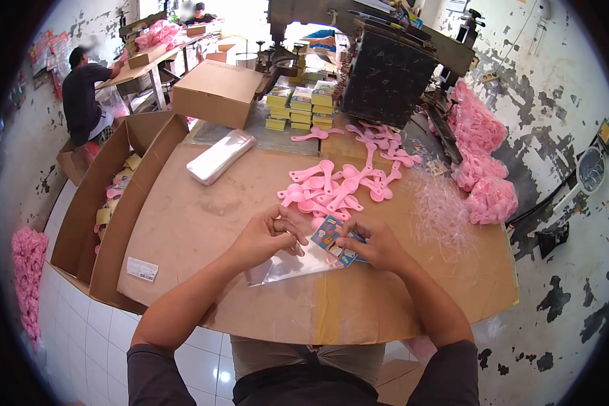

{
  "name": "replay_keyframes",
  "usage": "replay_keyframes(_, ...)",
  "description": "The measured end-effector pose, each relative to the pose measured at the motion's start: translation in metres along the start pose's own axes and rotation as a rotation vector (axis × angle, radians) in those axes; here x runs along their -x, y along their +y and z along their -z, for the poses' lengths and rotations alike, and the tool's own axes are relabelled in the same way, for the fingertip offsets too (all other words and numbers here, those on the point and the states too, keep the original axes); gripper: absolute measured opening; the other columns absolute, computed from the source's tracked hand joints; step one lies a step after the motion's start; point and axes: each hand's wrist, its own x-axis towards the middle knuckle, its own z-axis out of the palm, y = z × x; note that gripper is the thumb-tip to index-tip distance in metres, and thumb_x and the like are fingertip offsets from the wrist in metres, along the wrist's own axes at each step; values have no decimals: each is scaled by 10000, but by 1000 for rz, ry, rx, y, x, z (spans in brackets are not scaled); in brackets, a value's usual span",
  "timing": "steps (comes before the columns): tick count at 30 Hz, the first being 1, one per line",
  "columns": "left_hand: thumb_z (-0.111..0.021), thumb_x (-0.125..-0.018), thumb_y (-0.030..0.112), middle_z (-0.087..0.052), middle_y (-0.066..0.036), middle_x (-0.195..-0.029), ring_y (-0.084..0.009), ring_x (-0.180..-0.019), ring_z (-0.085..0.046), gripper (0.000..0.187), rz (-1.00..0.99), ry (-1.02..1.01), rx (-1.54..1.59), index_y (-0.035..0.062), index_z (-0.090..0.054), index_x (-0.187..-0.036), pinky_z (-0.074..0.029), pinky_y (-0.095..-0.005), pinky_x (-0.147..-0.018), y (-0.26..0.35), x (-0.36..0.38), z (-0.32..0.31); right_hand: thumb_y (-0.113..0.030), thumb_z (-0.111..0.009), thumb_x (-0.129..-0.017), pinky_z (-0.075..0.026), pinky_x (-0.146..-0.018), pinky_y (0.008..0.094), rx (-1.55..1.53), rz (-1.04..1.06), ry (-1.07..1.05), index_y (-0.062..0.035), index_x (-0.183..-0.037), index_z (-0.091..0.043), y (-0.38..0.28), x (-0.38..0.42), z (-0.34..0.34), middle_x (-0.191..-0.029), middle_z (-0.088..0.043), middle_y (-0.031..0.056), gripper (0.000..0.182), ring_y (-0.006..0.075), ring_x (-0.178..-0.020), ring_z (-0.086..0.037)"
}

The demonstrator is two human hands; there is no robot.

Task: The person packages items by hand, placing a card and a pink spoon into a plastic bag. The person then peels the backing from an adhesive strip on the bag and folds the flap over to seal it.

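My right hand (375, 245) pinches a blue printed card (331, 238) with coloured pictures on it. My left hand (267, 238) is just left of the card, its fingers curled towards the thumb. Whether it grips some clear film cannot be made out. Under both hands, clear plastic bags (287, 266) lie on the cardboard-covered table (210, 271). Just beyond the hands is a loose heap of pink plastic spoons (331, 186).
A clear-wrapped packet (220, 157) lies at left, near an open carton (105, 223). Stacks of yellow-edged cards (301, 105) stand behind. Pink bundles (480, 162) and plastic scraps (440, 210) sit at right. A machine (389, 71) rises at the back; another person (84, 95) sits far left.
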Motion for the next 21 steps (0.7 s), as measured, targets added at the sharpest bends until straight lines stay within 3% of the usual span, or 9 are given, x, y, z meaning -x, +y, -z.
replay_keyframes(1, -653, -924, 2, -738, -121, -949, -170, -860, -744, 253, 8, 21, -11, -12, -583, -1167, -637, -328, -784, -2, -1, 2, -83, -782, -893, -523, -781, 287, 160, 10, -22, -21, -1139, -681, 3, -1, -2, -979, -641, 20, 273, 107, -881, -637)
replay_keyframes(4, -665, -979, 96, -745, -112, -951, -169, -844, -749, 200, 66, 67, -39, -21, -635, -1138, -628, -307, -763, -6, -2, 4, -37, -750, -898, -519, -860, 287, 74, 167, 83, -18, -1156, -683, 6, 4, -14, -1062, -631, 36, 268, 116, -984, -641)
replay_keyframes(9, -689, -1019, 225, -755, -99, -949, -162, -868, -750, 270, 108, 61, -130, -29, -695, -1112, -612, -283, -777, -9, -1, 3, 13, -706, -917, -524, -941, 311, -424, 41, 187, -8, -1289, -617, 7, 7, -30, -1134, -632, 74, 383, 156, -1094, -644)
replay_keyframes(10, -694, -1015, 220, -758, -100, -953, -162, -872, -751, 272, 105, 55, -124, -34, -699, -1113, -610, -281, -780, -7, 0, 1, 24, -698, -922, -529, -948, 316, -548, 11, 222, 1, -1319, -596, 3, 7, -32, -1142, -642, 84, 410, 167, -1102, -650)
replay_keyframes(16, -713, -1001, 189, -769, -123, -970, -166, -866, -758, 267, 106, 62, -153, -59, -721, -1100, -608, -277, -761, -3, 4, -6, 48, -703, -934, -553, -934, 328, -545, 58, 439, 62, -1305, -557, 5, 6, -30, -1191, -682, 153, 399, 189, -1085, -685)
replay_keyframes(21, -711, -1001, 184, -773, -122, -952, -166, -843, -766, 263, 99, 69, -218, -58, -721, -1102, -611, -266, -730, -7, 2, -6, 26, -716, -939, -554, -938, 317, -472, 74, 397, 37, -1270, -590, 9, 11, -31, -1193, -681, 128, 354, 172, -1095, -681)
